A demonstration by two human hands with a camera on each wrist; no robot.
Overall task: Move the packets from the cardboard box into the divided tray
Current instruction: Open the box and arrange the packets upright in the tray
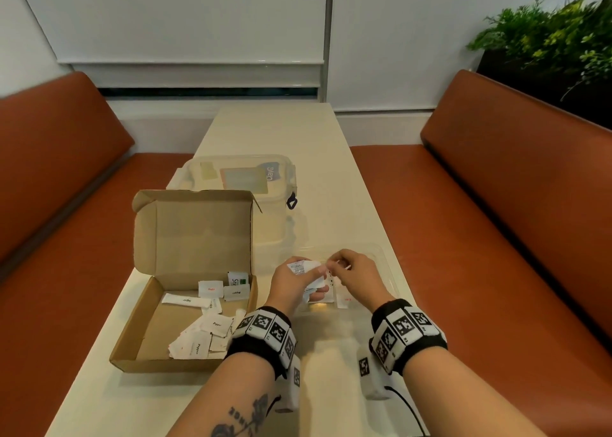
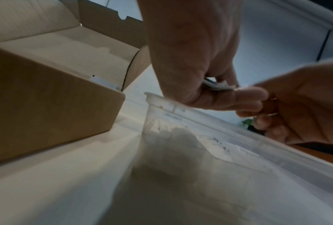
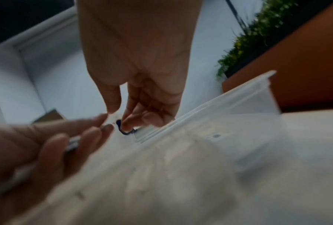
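Both hands meet above the clear divided tray, which sits on the pale bench just right of the open cardboard box. The left hand grips a small bunch of white packets, its fingers curled round them. The right hand is close against it, thumb and fingertips pinched on the edge of one packet from that bunch; the wrist views are too blurred to show that packet clearly. Inside the tray, below the hands, lie a few white packets, one with red print. The box holds many more: a long sachet near the middle, several small ones by its far wall, and a loose heap at the near right corner. Its lid stands upright. Behind the box sits a lidded clear plastic container. Orange seats run along both sides of the bench.
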